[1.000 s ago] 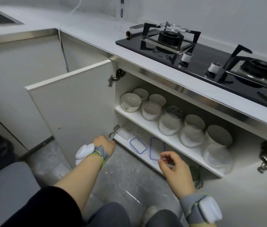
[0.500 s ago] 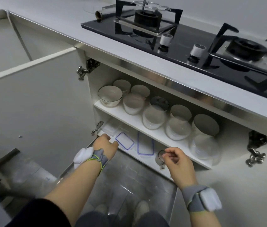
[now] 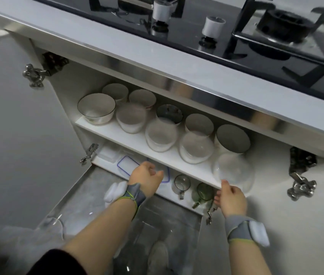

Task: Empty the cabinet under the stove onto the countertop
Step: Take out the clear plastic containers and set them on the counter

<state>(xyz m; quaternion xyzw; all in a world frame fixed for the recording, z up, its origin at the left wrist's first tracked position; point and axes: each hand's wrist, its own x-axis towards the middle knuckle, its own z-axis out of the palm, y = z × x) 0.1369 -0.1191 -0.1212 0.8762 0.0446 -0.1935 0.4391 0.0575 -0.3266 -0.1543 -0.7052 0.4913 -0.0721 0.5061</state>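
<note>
The cabinet under the stove stands open. Its upper shelf (image 3: 137, 139) carries several white and glass bowls, such as a dark-rimmed white bowl (image 3: 96, 111) and a clear glass bowl (image 3: 233, 171) at the front right. On the lower shelf lie clear containers with blue-rimmed lids (image 3: 126, 162), a clear glass mug (image 3: 182, 183) and a green glass mug (image 3: 203, 192). My left hand (image 3: 145, 179) reaches over one blue-rimmed lid, fingers loosely bent, holding nothing I can see. My right hand (image 3: 230, 199) hovers beside the green mug, thumb at the shelf's front edge.
The white countertop edge (image 3: 157, 54) runs above the cabinet, with the black gas stove (image 3: 236, 42) and its two white knobs on it. The left door (image 3: 18, 126) hangs open; hinges (image 3: 301, 187) stick out at the right. Grey floor and my feet are below.
The view has dropped closer to the cabinet. My left hand moved right onto a blue-rimmed lid. My right hand moved right from the clear mug to beside the green mug.
</note>
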